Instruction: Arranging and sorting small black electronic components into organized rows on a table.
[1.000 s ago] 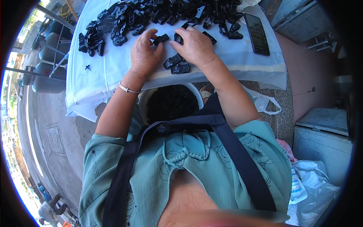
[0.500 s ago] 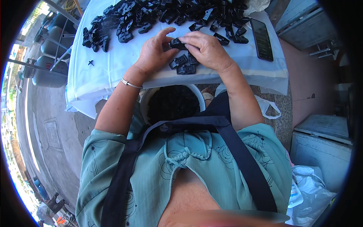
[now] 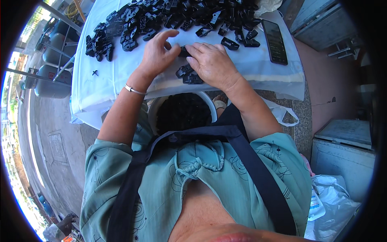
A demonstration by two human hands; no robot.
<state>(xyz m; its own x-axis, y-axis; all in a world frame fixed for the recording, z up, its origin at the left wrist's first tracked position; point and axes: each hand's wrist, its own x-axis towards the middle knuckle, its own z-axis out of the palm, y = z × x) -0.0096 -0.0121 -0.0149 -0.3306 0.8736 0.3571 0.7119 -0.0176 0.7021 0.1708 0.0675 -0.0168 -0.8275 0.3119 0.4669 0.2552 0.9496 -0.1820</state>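
My right hand point(image 3: 213, 64) curls over a small black plastic part point(image 3: 184, 52), fingers on its top, hiding most of it. Beside it my left hand point(image 3: 158, 54) has its index finger and thumb spread apart, the thumb tip close to that part; whether they touch I cannot tell. Just below my right hand, a few similar black plastic pieces point(image 3: 189, 76) lie grouped on the white-covered table point(image 3: 129, 72), partly hidden by the palm. A big heap of black plastic parts point(image 3: 161, 18) spreads along the table's far side.
A dark phone point(image 3: 275, 42) lies at the table's right. One tiny black piece point(image 3: 95, 73) sits alone at the left. Under the near edge stands a white bucket point(image 3: 212, 105) of black parts. Metal bars point(image 3: 40, 74) with grey containers are left; a metal cabinet point(image 3: 342, 149) stands right.
My right hand has shifted slightly left and down, covering more of the held part and the grouped pieces. My left hand has moved slightly left. The whole view has shifted a little.
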